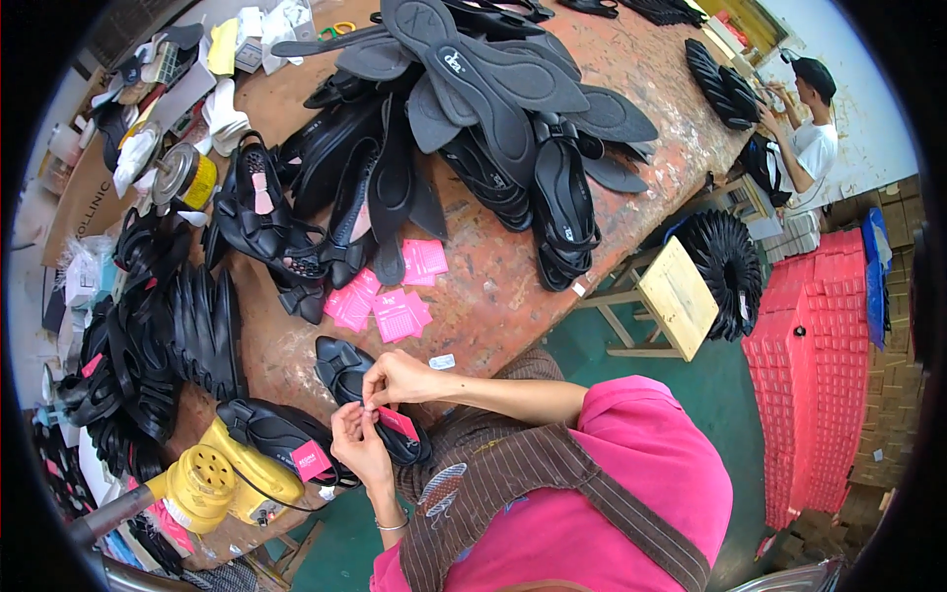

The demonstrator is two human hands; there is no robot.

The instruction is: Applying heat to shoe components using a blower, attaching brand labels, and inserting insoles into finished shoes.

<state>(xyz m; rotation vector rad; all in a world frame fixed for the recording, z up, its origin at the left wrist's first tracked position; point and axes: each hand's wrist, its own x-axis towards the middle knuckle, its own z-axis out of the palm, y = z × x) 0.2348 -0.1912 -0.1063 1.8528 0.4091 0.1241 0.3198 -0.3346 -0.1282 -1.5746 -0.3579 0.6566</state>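
Both hands are meeting over a black shoe [338,369], which is lying at the near edge of the desk [493,321], its heel end close to the person's lap. The right hand [398,379] is reaching in above the shoe, and the left hand [361,441], with a bracelet [393,526] circling its wrist, is coming up opposite. The fingers of both hands are pinching nearly closed, tip to tip; what they are gripping is too small to tell. A pink tag [399,423] is lying over the shoe, just beside the fingers.

A second shoe [264,428] is resting nearby, a pink card [311,460] sitting on it, with a yellow device [202,485] standing beside it. Beyond the hands, loose pink cards [400,314] are spreading across the desk, and grey insoles [503,84] are lying over heaped black shoes [564,202]. A stool [679,298] is standing beside the desk, and a co-worker [815,148] is working at the far end.
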